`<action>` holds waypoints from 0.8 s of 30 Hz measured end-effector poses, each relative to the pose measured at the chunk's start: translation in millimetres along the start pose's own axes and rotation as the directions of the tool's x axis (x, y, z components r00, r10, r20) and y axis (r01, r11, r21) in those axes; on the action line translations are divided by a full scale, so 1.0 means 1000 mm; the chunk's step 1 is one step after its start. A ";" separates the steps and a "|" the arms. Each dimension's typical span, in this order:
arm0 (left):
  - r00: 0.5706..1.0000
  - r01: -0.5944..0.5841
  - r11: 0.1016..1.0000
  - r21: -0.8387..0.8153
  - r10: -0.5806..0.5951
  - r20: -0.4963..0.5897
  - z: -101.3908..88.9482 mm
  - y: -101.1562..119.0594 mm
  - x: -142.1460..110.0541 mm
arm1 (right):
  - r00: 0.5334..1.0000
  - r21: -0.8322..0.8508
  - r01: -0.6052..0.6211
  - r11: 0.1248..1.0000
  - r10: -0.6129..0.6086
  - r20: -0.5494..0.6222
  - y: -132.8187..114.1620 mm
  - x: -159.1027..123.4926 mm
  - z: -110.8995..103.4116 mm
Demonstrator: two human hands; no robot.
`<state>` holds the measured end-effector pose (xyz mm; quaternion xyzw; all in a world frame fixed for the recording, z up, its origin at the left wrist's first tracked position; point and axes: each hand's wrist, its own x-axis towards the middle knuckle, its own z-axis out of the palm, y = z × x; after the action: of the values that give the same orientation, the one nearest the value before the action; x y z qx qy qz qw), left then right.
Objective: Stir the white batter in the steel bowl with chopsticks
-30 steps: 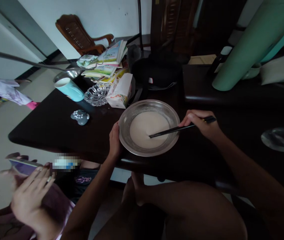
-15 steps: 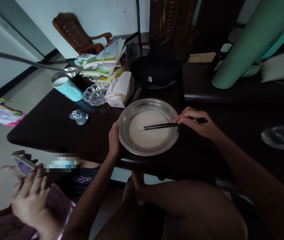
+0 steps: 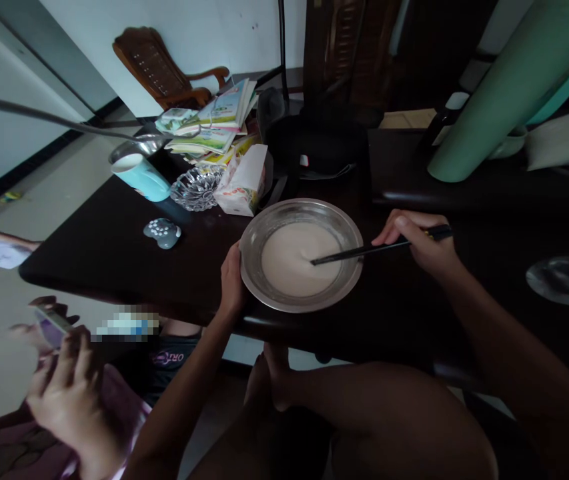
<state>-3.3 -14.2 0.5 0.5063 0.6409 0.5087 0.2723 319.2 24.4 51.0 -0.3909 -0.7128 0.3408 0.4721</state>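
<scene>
A wide metal bowl [image 3: 251, 270] stands near the front edge of the dark table, holding a pale, milky liquid [image 3: 289, 263]. My left hand [image 3: 233, 279] is wrapped against the bowl's left side, gripping its rim; part of the fingers is hidden by the bowl. Black chopsticks [image 3: 359, 252] slant into the liquid from the right, their tips in it near the bowl's middle. My right hand [image 3: 421, 241] is closed around their upper part, just beyond the bowl's right rim.
Left of the bowl are a grey paw-patterned object [image 3: 163, 233], a light-blue cup [image 3: 144, 179], a glass dish [image 3: 197, 189], a tissue pack [image 3: 244, 183] and books [image 3: 224, 120]. A green cylinder [image 3: 494, 100] leans at right. Another person's hand [image 3: 71, 393] holds a phone [image 3: 53, 327] at lower left.
My right hand has moved right, and the chopstick tips have shifted right through the liquid. My left hand stays on the bowl. At far left, a person in white has moved partly out of view.
</scene>
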 end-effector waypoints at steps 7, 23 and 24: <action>1.000 0.017 1.000 -0.011 -0.017 -0.016 0.001 0.003 -0.001 | 0.995 -0.074 0.028 0.997 -0.021 0.102 0.000 -0.001 0.006; 1.000 0.012 1.000 -0.007 -0.012 -0.003 0.000 0.000 0.001 | 0.998 0.006 -0.026 1.000 0.026 0.053 0.000 -0.002 0.005; 1.000 0.017 1.000 -0.008 -0.017 -0.005 0.000 0.000 0.001 | 0.995 -0.003 -0.015 1.000 0.015 0.098 0.000 -0.002 0.006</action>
<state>-3.7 -13.4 0.4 0.4985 0.6439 0.5101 0.2770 314.3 21.8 48.2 -0.3797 -0.7327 0.3623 0.4334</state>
